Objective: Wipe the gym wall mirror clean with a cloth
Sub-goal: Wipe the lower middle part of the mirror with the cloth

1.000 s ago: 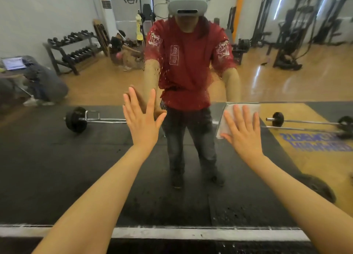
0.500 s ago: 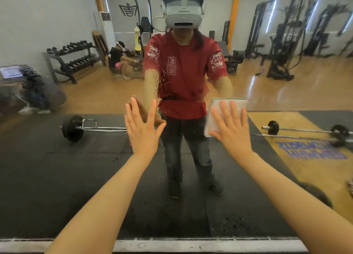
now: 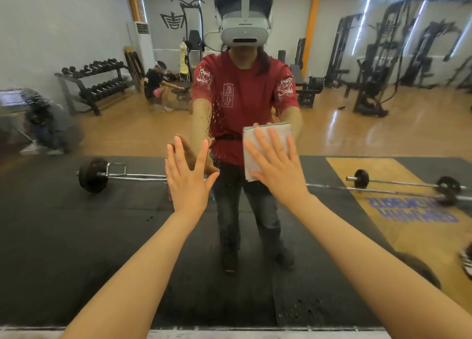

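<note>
The wall mirror [image 3: 76,236] fills nearly the whole view and reflects the gym and a person in a red shirt. My right hand [image 3: 277,170] presses a folded white cloth [image 3: 275,134] flat against the glass at centre right, fingers straight and spread. My left hand [image 3: 187,178] lies flat on the glass to the left of the cloth, fingers spread, holding nothing. A band of small droplets or specks [image 3: 210,124] runs down the glass between the two hands, and more specks show lower down [image 3: 304,313].
The mirror's bottom edge and a pale ledge [image 3: 229,333] run along the lower border. In the reflection are a barbell on black mats, a dumbbell rack at left, weight machines at right and a crouching person at the back.
My right hand has slid the cloth leftward and upward across the glass, closer to my left hand. My left hand has stayed on the glass. The view has tilted upward.
</note>
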{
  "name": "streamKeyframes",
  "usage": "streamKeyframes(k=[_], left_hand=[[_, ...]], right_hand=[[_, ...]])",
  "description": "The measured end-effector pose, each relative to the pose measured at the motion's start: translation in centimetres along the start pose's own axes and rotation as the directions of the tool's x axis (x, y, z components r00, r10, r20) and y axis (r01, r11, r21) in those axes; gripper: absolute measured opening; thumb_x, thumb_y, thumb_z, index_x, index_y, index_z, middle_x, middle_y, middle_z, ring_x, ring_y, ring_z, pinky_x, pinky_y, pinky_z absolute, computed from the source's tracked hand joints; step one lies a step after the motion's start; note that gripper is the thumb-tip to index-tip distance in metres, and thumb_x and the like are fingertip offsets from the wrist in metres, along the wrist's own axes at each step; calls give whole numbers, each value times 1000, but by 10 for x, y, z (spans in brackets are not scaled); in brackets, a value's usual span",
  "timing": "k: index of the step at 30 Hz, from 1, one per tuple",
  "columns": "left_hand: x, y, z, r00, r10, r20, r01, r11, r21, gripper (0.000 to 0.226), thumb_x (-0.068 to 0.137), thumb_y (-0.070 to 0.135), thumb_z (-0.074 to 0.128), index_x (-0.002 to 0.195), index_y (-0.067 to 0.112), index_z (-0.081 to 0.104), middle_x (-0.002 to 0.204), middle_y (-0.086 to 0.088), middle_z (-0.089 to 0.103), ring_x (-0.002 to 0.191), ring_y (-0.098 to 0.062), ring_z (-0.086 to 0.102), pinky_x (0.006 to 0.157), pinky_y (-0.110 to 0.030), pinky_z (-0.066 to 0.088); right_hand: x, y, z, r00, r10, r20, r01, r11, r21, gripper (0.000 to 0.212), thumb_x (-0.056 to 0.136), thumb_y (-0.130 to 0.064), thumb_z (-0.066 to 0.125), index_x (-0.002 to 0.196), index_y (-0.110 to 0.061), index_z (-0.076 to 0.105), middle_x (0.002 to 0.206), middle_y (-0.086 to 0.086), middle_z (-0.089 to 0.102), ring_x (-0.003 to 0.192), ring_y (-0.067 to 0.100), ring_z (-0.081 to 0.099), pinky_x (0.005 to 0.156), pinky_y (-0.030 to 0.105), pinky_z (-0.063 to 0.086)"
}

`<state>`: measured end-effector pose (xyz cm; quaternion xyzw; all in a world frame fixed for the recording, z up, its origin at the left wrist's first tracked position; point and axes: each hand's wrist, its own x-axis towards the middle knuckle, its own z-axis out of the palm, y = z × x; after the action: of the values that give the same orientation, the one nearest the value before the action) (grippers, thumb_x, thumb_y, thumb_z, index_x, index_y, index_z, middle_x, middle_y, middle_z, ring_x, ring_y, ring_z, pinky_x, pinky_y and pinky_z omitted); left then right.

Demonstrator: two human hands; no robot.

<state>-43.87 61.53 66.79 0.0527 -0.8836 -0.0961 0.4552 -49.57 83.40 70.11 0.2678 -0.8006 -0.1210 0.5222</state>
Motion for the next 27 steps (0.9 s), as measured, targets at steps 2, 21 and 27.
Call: streamKeyframes(k=[2, 21, 27], left_hand=[[0, 0, 0, 1000, 1, -3, -1, 1000, -8, 90, 83, 41, 74, 155, 33, 20, 160, -29, 9, 147, -50, 10, 113, -63, 22], [15, -4, -17, 997, 13, -80, -19, 997, -72, 73, 90, 42, 61, 153, 31, 26, 160, -28, 10, 147, -48, 12, 113, -65, 24], [77, -22, -51, 980, -90, -177, 62, 985, -158, 69, 95, 45, 51, 155, 34, 19, 162, -26, 1, 149, -45, 2, 117, -64, 12]], right_hand=[[-11, 27, 0, 992, 121, -19, -120, 992, 42, 101, 77, -47, 75, 156, -20, 18, 160, 13, 23, 147, 37, 15, 117, 58, 11], [27, 35, -19, 969, 244, -33, -240, 966, 98, 96, 79, -50, 73, 155, -19, 23, 161, 15, 20, 148, 39, 13, 118, 58, 10], [28, 41, -23, 904, 426, 34, -424, 886, 188, 97, 80, -48, 74, 155, -19, 20, 162, 18, 15, 148, 40, 8, 115, 62, 9]])
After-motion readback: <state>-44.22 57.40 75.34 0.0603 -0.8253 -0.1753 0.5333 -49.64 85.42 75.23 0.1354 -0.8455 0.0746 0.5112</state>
